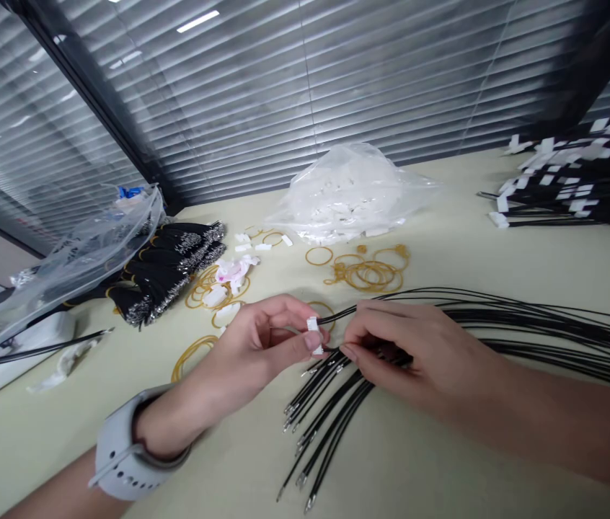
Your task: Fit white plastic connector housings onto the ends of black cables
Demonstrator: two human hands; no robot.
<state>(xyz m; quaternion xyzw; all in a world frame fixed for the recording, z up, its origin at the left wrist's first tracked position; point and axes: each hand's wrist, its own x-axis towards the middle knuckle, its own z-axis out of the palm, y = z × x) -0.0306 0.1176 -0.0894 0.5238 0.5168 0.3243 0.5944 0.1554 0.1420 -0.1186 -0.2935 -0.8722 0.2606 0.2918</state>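
Observation:
A small white connector (314, 326) is pinched between the thumb and fingers of my left hand (262, 342), with thin black wires running from it to the right. Close beside it, my right hand (418, 346) pinches a black wire near the connector. Under and around my right hand lies a spread of black wires (543, 328), their silvery metal ends (302, 477) fanned out on the table towards the lower left. The fingertips of my two hands are a short gap apart.
On the pale table (229, 461) lie a clear bag of white parts (345, 194), yellow rubber bands (367, 272), loose white pieces and bundled black wires (161, 267) under plastic at left. White-ended black wires (580, 176) are piled at right, and blinds (310, 79) stand behind.

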